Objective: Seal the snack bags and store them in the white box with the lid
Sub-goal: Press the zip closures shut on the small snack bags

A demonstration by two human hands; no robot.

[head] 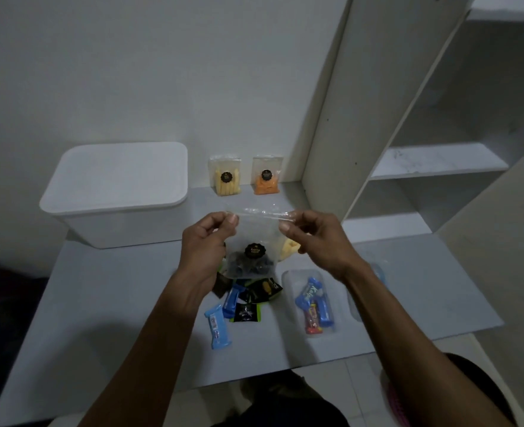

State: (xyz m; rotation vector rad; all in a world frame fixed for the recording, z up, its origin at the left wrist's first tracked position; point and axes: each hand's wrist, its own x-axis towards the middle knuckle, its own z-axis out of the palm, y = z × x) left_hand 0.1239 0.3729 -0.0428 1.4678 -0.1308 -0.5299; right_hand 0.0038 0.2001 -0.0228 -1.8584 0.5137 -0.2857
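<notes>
I hold a clear snack bag [254, 241] with dark pieces and a round black label up in the air above the table. My left hand [206, 238] pinches the bag's top strip at its left end, and my right hand [311, 235] pinches it at the right end. The white box [115, 223] stands at the back left with its lid [119, 177] on. Two more clear bags stand against the wall: one with pale yellow sticks [225, 177], one with orange snacks [266, 177]. A yellow snack [289, 248] peeks out behind the held bag.
Small wrapped sweets, blue [218, 329] and black-green [262, 291], lie scattered on the grey table [106, 303] under my hands. A clear tray [311, 303] holds blue and red packets. A white shelf unit [408, 167] stands at the right.
</notes>
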